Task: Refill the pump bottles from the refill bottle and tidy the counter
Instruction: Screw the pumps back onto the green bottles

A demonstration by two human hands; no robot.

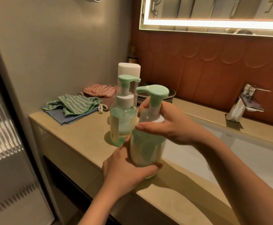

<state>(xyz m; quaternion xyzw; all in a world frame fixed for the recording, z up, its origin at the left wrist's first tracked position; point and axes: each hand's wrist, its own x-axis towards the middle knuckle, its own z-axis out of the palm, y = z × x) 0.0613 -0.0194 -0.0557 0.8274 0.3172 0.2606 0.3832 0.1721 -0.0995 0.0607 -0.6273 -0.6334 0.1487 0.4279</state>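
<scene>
Pump bottles, two: near bottle (147, 143), far bottle (121, 117).

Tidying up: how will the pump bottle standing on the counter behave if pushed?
Tall and narrow, the standing pump bottle likely tips if pushed high. Green liquid fills much of it, so probably weighty, steadier pushed low.

white bottle (129, 69) half hidden behind rear pump bottle (123, 114), plates (172, 95) mostly behind held bottle (147, 143), mirror (213, 10) cropped at top
</scene>
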